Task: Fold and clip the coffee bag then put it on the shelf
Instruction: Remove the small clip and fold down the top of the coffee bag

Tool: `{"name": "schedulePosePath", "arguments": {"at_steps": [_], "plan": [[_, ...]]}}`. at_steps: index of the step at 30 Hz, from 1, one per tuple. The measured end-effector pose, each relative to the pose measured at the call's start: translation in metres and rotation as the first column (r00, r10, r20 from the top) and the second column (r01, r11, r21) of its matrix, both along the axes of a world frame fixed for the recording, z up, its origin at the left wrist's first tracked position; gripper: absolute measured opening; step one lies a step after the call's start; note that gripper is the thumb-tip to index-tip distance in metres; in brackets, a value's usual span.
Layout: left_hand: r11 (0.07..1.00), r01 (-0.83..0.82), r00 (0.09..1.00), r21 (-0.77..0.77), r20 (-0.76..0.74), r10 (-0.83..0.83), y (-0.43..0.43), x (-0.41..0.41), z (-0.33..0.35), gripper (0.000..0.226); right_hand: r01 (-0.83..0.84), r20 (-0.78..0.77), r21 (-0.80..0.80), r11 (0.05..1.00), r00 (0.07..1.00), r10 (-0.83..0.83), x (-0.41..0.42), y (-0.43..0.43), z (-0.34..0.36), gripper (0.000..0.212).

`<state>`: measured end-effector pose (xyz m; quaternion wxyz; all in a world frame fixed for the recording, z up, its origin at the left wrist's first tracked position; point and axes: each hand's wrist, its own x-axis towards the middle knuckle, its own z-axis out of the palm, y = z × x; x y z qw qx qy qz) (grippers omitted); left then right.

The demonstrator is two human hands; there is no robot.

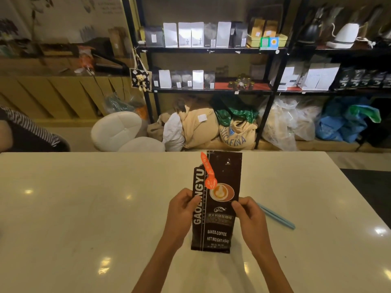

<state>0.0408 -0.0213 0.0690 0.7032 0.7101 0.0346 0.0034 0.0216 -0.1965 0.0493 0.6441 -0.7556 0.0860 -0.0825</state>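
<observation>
- The bag (215,208) stands upright on the table (84,208), near the middle of its width and closer to the near edge than to the far one.
- Its top is unfolded and reaches up as far as the table's far edge in this view; the top left corner looks torn or cut away.
- The left hand (182,210) grips the bag's left edge at about mid height, with the thumb on the front face and the fingers behind.
- The right hand (248,216) pinches the bag's right edge at the same height, thumb in front.
- A blue clip (277,216) lies flat on the table just right of the right hand, partly hidden behind it, pointing toward the right edge.
- It is apart from the bag.
- The table is bare on the left of the bag and also at the far right corner, so there is much free surface on both sides.
- Behind the far edge a gap of floor separates the table from the shelf (207,49), a black frame with rows of white and dark packages.
- Sacks (211,127) lie on the floor under the shelf, and two white cushions (118,132) sit to their left.
- At the left edge of the view a striped sleeve (27,125) of another person shows.
</observation>
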Motion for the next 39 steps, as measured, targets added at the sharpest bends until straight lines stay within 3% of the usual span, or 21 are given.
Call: {"name": "schedulePosePath", "arguments": {"at_steps": [5, 8, 11, 13, 15, 17, 19, 25, 27, 30, 31, 33, 36, 37, 39], "plan": [[0.988, -0.13, 0.986, 0.082, 0.119, 0.12, -0.003, -0.007, -0.002, 0.013, 0.061, 0.076, 0.064, 0.996, 0.995, -0.066, -0.004, 0.015, -0.004, 0.01], [0.978, -0.185, 0.976, 0.095, 0.138, 0.171, -0.001, -0.009, -0.011, 0.009, 0.058, 0.044, 0.092, 0.994, 0.997, -0.062, -0.005, 0.019, -0.014, 0.009], [0.997, -0.062, 0.988, -0.036, 0.138, 0.067, 0.003, -0.012, -0.016, 0.04, 0.05, 0.045, 0.177, 0.983, 0.997, -0.059, -0.002, 0.025, -0.012, 0.025], [0.995, 0.008, 0.971, 0.098, 0.238, -0.031, 0.01, -0.013, -0.03, 0.051, 0.033, 0.066, 0.224, 0.974, 0.997, -0.049, -0.004, 0.024, -0.016, 0.033], [0.961, 0.067, 0.951, 0.269, 0.274, -0.143, 0.016, -0.015, -0.039, 0.054, -0.01, 0.119, 0.09, 0.996, 0.993, 0.0, -0.005, 0.019, -0.02, 0.032], [0.94, 0.089, 0.942, 0.33, 0.278, -0.187, 0.018, -0.013, -0.041, 0.059, -0.067, 0.146, -0.068, 0.995, 0.986, 0.076, -0.004, 0.016, -0.02, 0.037], [0.936, 0.105, 0.941, 0.337, 0.272, -0.204, 0.019, -0.011, -0.039, 0.059, -0.098, 0.137, -0.109, 0.989, 0.984, 0.113, -0.003, 0.014, -0.021, 0.039], [0.999, 0.001, 1.0, 0.034, 0.031, -0.002, 0.01, 0.007, -0.029, 0.044, -0.001, 0.08, -0.088, 0.996, 0.997, 0.008, 0.013, 0.011, -0.009, 0.037], [0.993, -0.038, 0.997, 0.113, 0.068, 0.03, 0.01, 0.012, -0.027, 0.04, 0.009, 0.063, -0.124, 0.992, 0.998, -0.001, 0.019, 0.009, -0.008, 0.028], [0.944, -0.116, 0.986, 0.31, 0.154, 0.07, 0.012, 0.014, -0.027, 0.026, 0.05, 0.062, -0.342, 0.939, 0.998, -0.03, 0.027, 0.004, -0.009, 0.016], [0.926, -0.142, 0.983, 0.351, 0.16, 0.09, 0.012, 0.014, -0.027, 0.025, 0.039, 0.066, -0.339, 0.94, 0.998, -0.017, 0.028, 0.003, -0.01, 0.016], [0.913, -0.165, 0.983, 0.374, 0.142, 0.12, 0.013, 0.014, -0.025, 0.028, -0.011, 0.053, -0.248, 0.969, 0.998, 0.025, 0.029, 0.005, -0.01, 0.02], [0.955, -0.109, 0.993, 0.275, 0.071, 0.093, 0.013, 0.012, -0.018, 0.023, -0.17, 0.004, -0.09, 0.981, 0.985, 0.171, 0.03, 0.011, -0.008, 0.011], [0.965, -0.11, 0.994, 0.239, 0.051, 0.1, 0.01, 0.009, -0.016, 0.021, -0.243, -0.007, -0.111, 0.964, 0.97, 0.244, 0.03, 0.012, -0.004, 0.009], [0.959, -0.158, 0.987, 0.234, 0.064, 0.147, 0.004, 0.0, -0.011, 0.02, -0.358, -0.041, -0.301, 0.884, 0.931, 0.363, 0.032, 0.014, 0.005, 0.004]]}}
